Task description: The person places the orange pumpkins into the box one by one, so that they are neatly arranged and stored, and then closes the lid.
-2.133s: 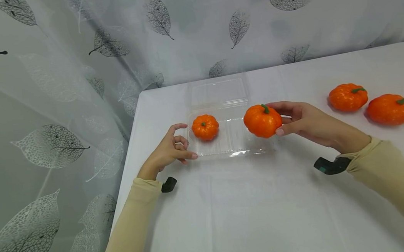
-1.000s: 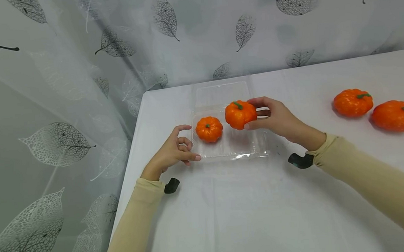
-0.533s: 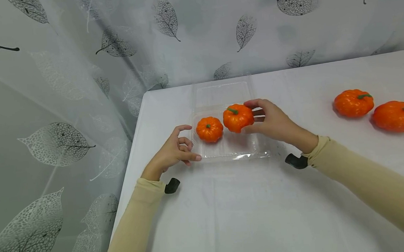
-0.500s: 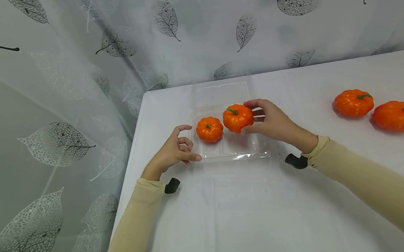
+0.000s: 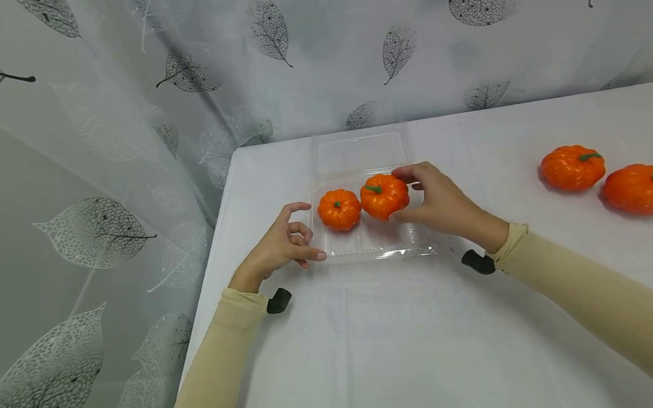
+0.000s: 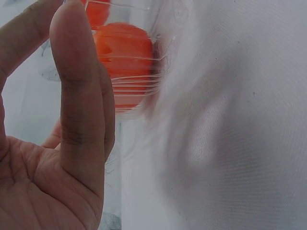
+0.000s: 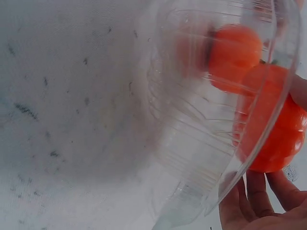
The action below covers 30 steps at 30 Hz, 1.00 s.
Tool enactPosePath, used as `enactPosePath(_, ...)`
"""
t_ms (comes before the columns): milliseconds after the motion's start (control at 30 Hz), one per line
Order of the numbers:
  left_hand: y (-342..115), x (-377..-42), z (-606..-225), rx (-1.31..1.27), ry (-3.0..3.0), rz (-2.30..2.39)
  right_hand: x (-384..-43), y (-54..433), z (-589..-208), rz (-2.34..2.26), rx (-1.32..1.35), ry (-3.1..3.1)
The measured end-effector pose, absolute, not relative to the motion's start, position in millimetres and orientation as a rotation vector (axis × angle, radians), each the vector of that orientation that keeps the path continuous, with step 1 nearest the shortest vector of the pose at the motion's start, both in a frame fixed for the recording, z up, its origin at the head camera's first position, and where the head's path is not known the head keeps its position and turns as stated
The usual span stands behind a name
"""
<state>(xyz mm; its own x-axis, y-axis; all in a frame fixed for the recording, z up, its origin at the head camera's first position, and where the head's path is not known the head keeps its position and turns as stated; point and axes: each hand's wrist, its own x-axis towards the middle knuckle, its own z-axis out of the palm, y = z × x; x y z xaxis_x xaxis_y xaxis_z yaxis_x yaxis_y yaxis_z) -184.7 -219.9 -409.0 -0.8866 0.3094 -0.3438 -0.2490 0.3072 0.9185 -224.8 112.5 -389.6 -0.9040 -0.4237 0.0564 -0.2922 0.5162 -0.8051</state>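
Observation:
A clear plastic clamshell box [image 5: 371, 249] lies with its lid [image 5: 359, 152] folded back. In its left part sits a small orange pumpkin [image 5: 339, 210]. My right hand [image 5: 441, 200] grips a second pumpkin [image 5: 385, 196], fingers at its back and thumb at its front, over the right part of the box. That pumpkin's stem tilts left; in the right wrist view, its lower part [image 7: 273, 143] shows partly through the box wall. My left hand [image 5: 278, 241] rests at the box's left side, thumb straight at the front corner, index finger stretched along the edge.
Two more orange pumpkins, one [image 5: 572, 168] nearer and one [image 5: 642, 189] farther right, lie on the white-covered table [image 5: 453, 346]. A leaf-patterned curtain [image 5: 317, 48] hangs along the back and left sides. Black wrist devices sit on both sleeves.
My right hand has carried its pumpkin left over the box and then lowered it beside the first pumpkin. The left hand has kept its place at the box's edge.

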Motion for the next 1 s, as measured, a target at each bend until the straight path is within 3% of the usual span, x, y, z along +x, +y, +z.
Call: enactPosePath(1000,-218.5,-185.0,-409.1,0.05,2.117,1.629,-232.4,114.2,-406.8,-0.835,-0.685,2.909)
